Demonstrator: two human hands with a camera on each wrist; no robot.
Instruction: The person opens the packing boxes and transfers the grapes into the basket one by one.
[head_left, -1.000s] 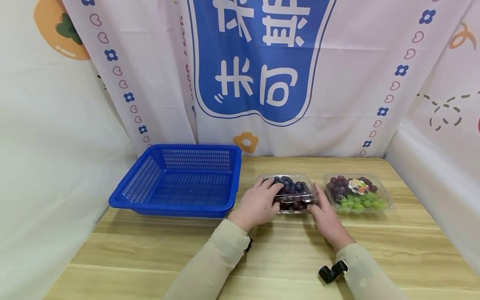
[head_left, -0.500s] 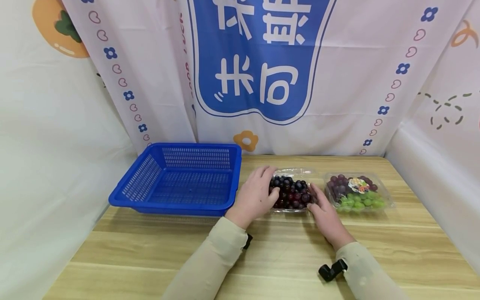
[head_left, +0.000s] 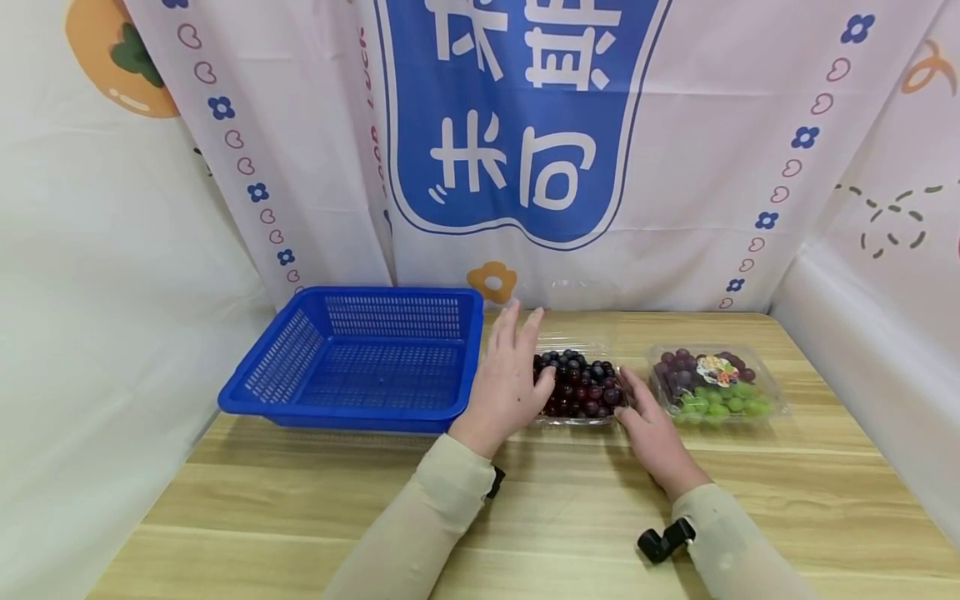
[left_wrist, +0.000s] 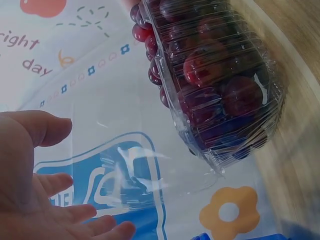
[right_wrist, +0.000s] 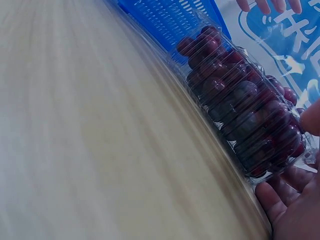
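Observation:
A clear plastic box [head_left: 577, 421] full of dark grapes [head_left: 579, 387] sits on the table with its top uncovered. Its transparent lid [left_wrist: 145, 172] is swung back behind it, hard to make out. Fingers spread, my left hand [head_left: 504, 387] is raised beside the box's left side; a gap separates it from the box in the left wrist view. My right hand [head_left: 656, 437] holds the box's right end, thumb at the front corner and fingers along the side. In the right wrist view, ribbed plastic covers the grapes' side.
A blue plastic basket [head_left: 352, 423] with slotted walls stands to the left, close to my left hand. On the right lies a closed clear box [head_left: 780, 408] of purple and green grapes with a sticker. A printed cloth [head_left: 675, 208] hangs behind the table.
The lid has come up off the grapes and swung backward. My left hand has let go of it and straightened its fingers upward. My right hand has stayed at the box's right end.

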